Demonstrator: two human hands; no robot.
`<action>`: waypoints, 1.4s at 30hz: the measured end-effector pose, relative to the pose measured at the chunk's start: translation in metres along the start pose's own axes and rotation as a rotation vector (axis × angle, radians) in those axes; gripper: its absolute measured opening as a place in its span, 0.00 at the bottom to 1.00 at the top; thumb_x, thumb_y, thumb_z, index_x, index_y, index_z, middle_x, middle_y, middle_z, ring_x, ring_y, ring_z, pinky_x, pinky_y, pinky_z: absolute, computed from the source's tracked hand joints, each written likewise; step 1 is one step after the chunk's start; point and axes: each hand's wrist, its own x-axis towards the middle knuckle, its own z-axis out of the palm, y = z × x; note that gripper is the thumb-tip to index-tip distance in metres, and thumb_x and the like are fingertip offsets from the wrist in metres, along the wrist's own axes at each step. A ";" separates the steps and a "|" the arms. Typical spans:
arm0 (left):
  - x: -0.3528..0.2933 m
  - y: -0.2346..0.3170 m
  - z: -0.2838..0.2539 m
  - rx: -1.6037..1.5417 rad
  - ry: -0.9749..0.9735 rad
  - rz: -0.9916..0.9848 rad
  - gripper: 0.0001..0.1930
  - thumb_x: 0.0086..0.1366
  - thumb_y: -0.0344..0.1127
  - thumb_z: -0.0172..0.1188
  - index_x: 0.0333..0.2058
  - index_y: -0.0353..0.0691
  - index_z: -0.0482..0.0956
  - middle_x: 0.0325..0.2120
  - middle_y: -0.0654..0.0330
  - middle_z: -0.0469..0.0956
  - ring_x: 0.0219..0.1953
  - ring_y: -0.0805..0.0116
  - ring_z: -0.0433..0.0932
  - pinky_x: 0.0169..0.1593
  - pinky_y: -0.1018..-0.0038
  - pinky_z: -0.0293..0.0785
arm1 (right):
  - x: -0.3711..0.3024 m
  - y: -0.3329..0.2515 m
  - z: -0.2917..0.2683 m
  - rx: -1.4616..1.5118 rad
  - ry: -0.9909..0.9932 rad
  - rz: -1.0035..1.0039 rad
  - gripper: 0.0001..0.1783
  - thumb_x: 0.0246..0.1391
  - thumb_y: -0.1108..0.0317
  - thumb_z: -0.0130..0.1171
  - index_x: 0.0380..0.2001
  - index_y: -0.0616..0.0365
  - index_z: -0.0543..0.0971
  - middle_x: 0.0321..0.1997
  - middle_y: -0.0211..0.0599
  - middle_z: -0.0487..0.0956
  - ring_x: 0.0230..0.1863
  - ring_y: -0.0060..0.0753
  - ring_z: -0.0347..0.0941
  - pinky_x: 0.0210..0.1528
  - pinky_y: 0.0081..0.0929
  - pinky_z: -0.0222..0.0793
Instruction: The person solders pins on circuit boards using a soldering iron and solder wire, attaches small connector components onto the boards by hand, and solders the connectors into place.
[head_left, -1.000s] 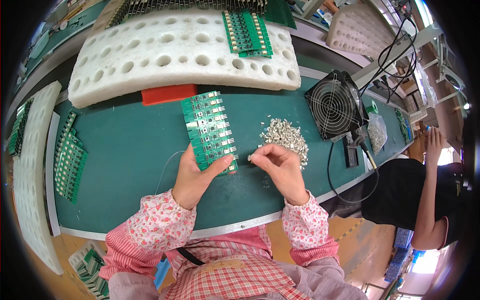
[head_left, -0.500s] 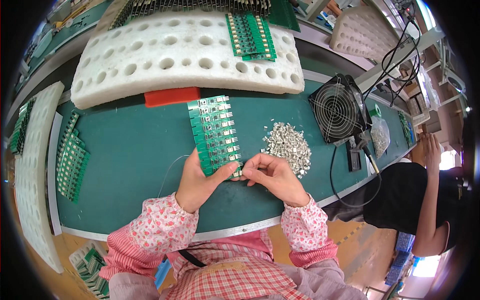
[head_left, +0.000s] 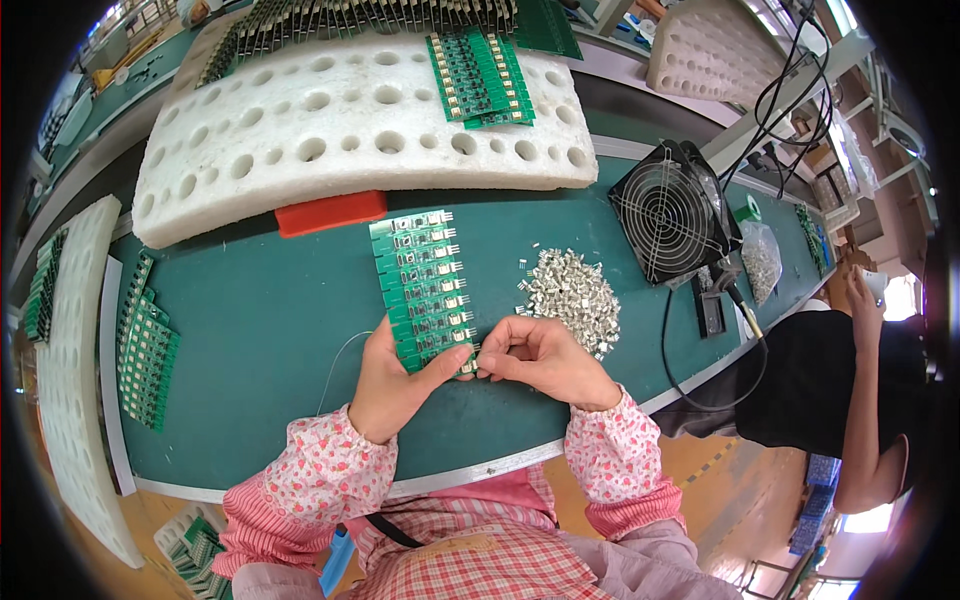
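My left hand (head_left: pixel 392 385) grips the lower end of a green circuit board panel (head_left: pixel 410 290), thumb on its face. The panel stands tilted up above the bench. Along its right edge runs a row of small white connectors with thin pins sticking out. My right hand (head_left: pixel 545 360) is pinched at the panel's lower right corner, by the last connector; whatever lies between its fingertips is hidden. Just beyond the right hand lies a heap of small white-and-silver connectors (head_left: pixel 575 300), a few of them loose at its left side.
Behind is a white foam block (head_left: pixel 330 150) with holes, carrying more boards (head_left: pixel 480 80); a red block (head_left: pixel 330 213) shows under its front edge. Boards (head_left: pixel 148 350) lie at left. A black fan (head_left: pixel 665 215), cable and bag of parts (head_left: pixel 762 262) stand right, near another person (head_left: pixel 815 380).
The view has shifted slightly. My right fingertips have drawn in closer against the panel's lower right corner, while the left hand keeps its hold on the panel.
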 end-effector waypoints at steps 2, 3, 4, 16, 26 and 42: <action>0.001 0.001 -0.001 0.015 -0.001 0.012 0.19 0.58 0.22 0.61 0.47 0.32 0.67 0.36 0.59 0.77 0.35 0.72 0.79 0.36 0.74 0.82 | 0.001 -0.002 0.001 -0.036 0.003 -0.017 0.07 0.56 0.70 0.59 0.33 0.64 0.77 0.31 0.30 0.79 0.32 0.15 0.74 0.34 0.13 0.69; 0.001 0.001 -0.001 -0.004 -0.005 0.001 0.19 0.58 0.21 0.62 0.47 0.32 0.67 0.35 0.59 0.77 0.34 0.73 0.79 0.36 0.75 0.81 | 0.000 -0.003 0.001 -0.074 0.012 -0.035 0.07 0.56 0.70 0.59 0.33 0.64 0.77 0.30 0.29 0.79 0.31 0.15 0.73 0.34 0.13 0.69; 0.001 0.003 0.001 -0.023 -0.012 -0.008 0.19 0.57 0.21 0.62 0.46 0.33 0.67 0.35 0.59 0.77 0.34 0.73 0.78 0.36 0.76 0.79 | -0.002 -0.005 0.002 -0.080 0.020 -0.041 0.07 0.56 0.70 0.59 0.33 0.64 0.77 0.30 0.29 0.79 0.31 0.15 0.73 0.34 0.13 0.69; -0.009 -0.003 0.006 0.055 0.068 0.026 0.20 0.60 0.25 0.59 0.50 0.35 0.64 0.34 0.62 0.74 0.31 0.73 0.75 0.34 0.78 0.73 | -0.009 0.008 0.023 -0.230 0.155 -0.285 0.08 0.55 0.68 0.57 0.31 0.62 0.77 0.26 0.32 0.81 0.28 0.18 0.76 0.33 0.18 0.70; 0.008 0.004 0.001 -0.141 -0.076 0.037 0.20 0.63 0.26 0.57 0.53 0.35 0.66 0.46 0.60 0.74 0.48 0.73 0.73 0.53 0.74 0.67 | -0.038 0.007 0.014 -0.237 0.353 -0.235 0.08 0.54 0.69 0.61 0.33 0.63 0.79 0.27 0.32 0.80 0.28 0.18 0.75 0.30 0.17 0.69; -0.002 0.027 -0.044 0.279 -0.181 -0.020 0.08 0.59 0.23 0.61 0.38 0.34 0.74 0.34 0.63 0.77 0.38 0.77 0.75 0.46 0.80 0.71 | -0.078 0.004 0.006 -0.830 0.483 -0.439 0.05 0.48 0.68 0.64 0.28 0.57 0.79 0.24 0.30 0.79 0.30 0.31 0.73 0.31 0.28 0.68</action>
